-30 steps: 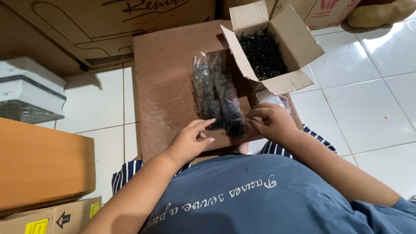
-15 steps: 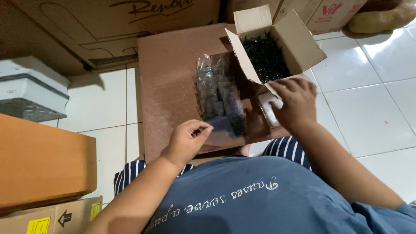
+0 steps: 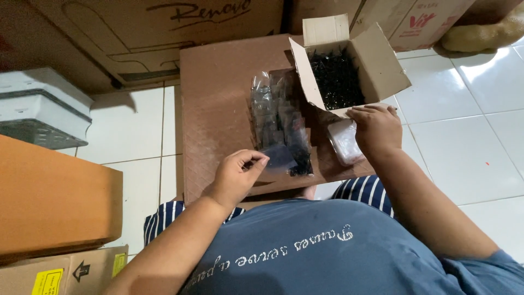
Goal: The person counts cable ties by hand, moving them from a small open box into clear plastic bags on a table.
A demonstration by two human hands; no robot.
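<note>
Right hand [image 3: 376, 131] shifted onto clear packets [image 3: 344, 142] beside open carton [image 3: 376, 71].

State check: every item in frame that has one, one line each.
small cardboard box: flaps open, holds black screws
filled clear bags: lying in a row on the brown board
small clear bag: pinched at its edge, looks empty
stack of clear bags: flat on the board, under the right hand
left hand: grip closed on the small clear bag
right hand: fingers curled at the box's front edge, holding nothing visible
</note>
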